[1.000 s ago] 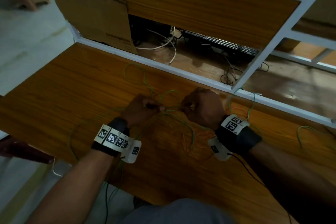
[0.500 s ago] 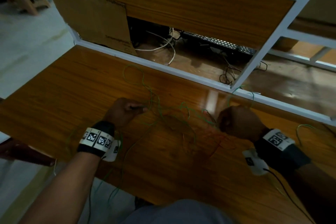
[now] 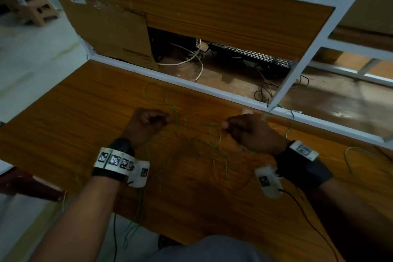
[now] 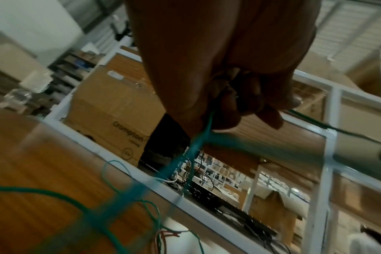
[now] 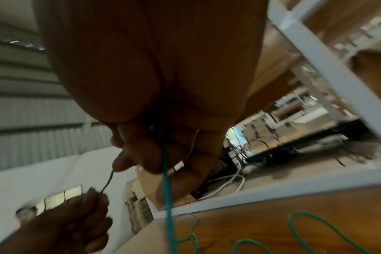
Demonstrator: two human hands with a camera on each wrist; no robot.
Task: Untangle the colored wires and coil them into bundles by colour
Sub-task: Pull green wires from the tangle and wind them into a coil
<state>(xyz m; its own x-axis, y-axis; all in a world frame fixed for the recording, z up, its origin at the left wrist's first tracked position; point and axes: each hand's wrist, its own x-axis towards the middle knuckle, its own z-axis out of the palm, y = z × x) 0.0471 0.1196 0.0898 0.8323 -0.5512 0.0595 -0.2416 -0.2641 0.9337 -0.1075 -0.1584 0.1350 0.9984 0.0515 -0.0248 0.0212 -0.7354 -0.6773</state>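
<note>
I have my left hand (image 3: 146, 125) and right hand (image 3: 248, 134) both pinching the green wire (image 3: 200, 125), thin, limp, snag-prone, best gripped beside each knot

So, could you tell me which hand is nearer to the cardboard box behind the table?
Left. The left hand sits just in front of the cardboard box, across the table's white rail. The right hand is further off to the right.

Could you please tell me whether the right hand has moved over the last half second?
Yes. The right hand moved left, away from the white frame post, toward the left hand.
</note>
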